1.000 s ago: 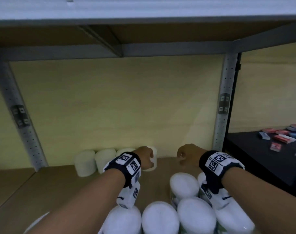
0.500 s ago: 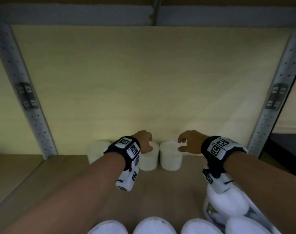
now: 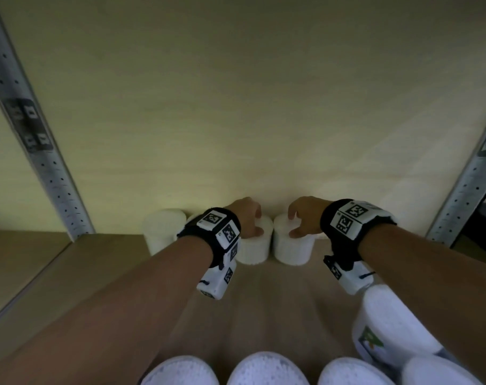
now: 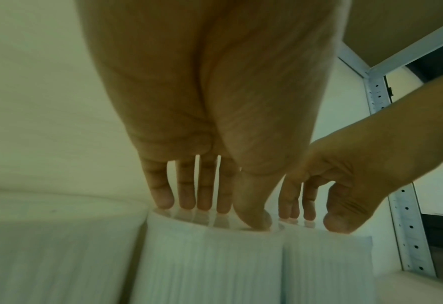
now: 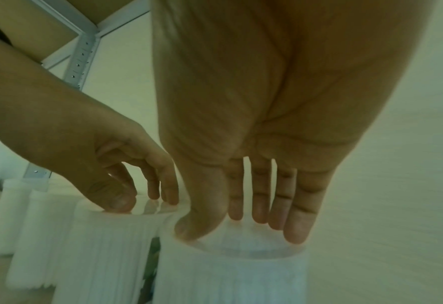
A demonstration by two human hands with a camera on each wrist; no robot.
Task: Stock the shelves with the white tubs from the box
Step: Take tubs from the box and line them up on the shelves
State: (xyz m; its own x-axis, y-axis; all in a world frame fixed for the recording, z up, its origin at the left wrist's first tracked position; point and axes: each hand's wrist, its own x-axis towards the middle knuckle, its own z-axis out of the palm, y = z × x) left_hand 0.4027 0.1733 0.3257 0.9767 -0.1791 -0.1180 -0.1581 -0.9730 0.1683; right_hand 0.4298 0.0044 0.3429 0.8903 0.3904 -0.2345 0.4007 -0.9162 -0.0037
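Observation:
Two white ribbed tubs stand side by side at the back of the wooden shelf (image 3: 277, 301). My left hand (image 3: 257, 226) comes down on the left tub (image 3: 254, 250); its fingertips sit on the lid and the thumb on the near rim (image 4: 254, 222). My right hand (image 3: 293, 225) holds the right tub (image 3: 291, 250) the same way, with its thumb over the near rim and its fingers on the far side of the lid (image 5: 241, 226). Both tubs rest on the shelf board. Both wrist views are blurred.
Another white tub (image 3: 164, 229) stands left of the pair against the pale back panel, with more behind my left wrist. Several white tubs (image 3: 266, 369) fill the bottom edge, one with a green label (image 3: 389, 323) at the right. Grey perforated uprights (image 3: 50, 168) (image 3: 463, 190) frame the bay.
Both hands have reached deeper into the shelf. The left tub, held in the air a second ago, now stands at the back beside the right tub. My view has moved closer and dipped down.

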